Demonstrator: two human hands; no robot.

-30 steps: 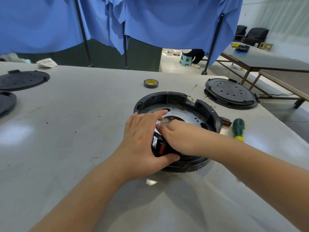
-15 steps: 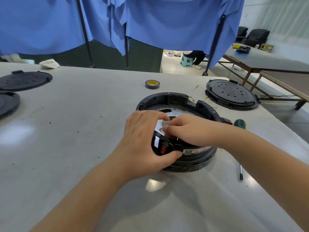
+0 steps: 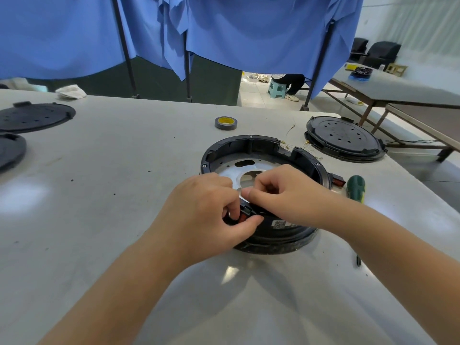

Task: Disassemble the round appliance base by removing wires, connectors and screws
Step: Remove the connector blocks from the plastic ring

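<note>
A round black base (image 3: 263, 155) sits mid-table, and at its 6 o'clock rim the left hand (image 3: 201, 215) pinches a small black-and-red connector (image 3: 245, 215) while the right hand (image 3: 286, 192), fingers curled, presses beside it; a green screwdriver (image 3: 356, 189) lies at 3 o'clock.

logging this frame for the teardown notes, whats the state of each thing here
base: open on top, flat on table, metal plate showing
connector: red and black, at near rim, pinched by both hands
left hand: closed on connector
right hand: fingers pinching at connector
screwdriver: lying unused, right of base
tape: lying flat, untouched
cover: off, lying flat beyond the base
</note>
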